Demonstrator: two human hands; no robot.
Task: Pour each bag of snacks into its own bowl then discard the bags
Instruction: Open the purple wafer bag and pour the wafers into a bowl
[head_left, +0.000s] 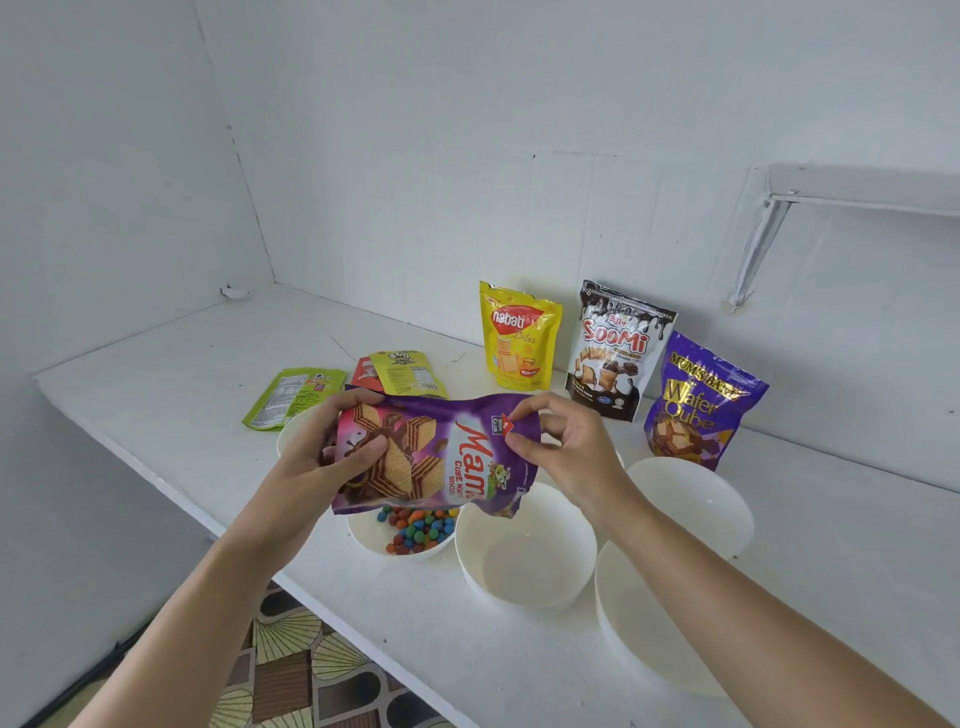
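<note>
A purple wafer-cube bag (431, 457) lies sideways in the air above the bowls. My left hand (332, 441) grips its bottom end, and my right hand (561, 452) pinches its top edge. Beneath the bag sits a white bowl (363, 538) with several coloured candies (418, 527) in it. An empty white bowl (524, 551) stands just right of that one. Two more white bowls are at the right, one near me (639, 629) and one farther back (696, 499). Another bowl (285, 441) is mostly hidden behind my left hand.
Three full bags stand at the back: a yellow Nabati bag (519, 338), a black Soomi bag (615, 351) and a purple Wafer Qube bag (696, 400). Flat green (291, 397), yellow-green (410, 371) and red (363, 374) bags lie behind. The white table's edge (156, 483) runs left.
</note>
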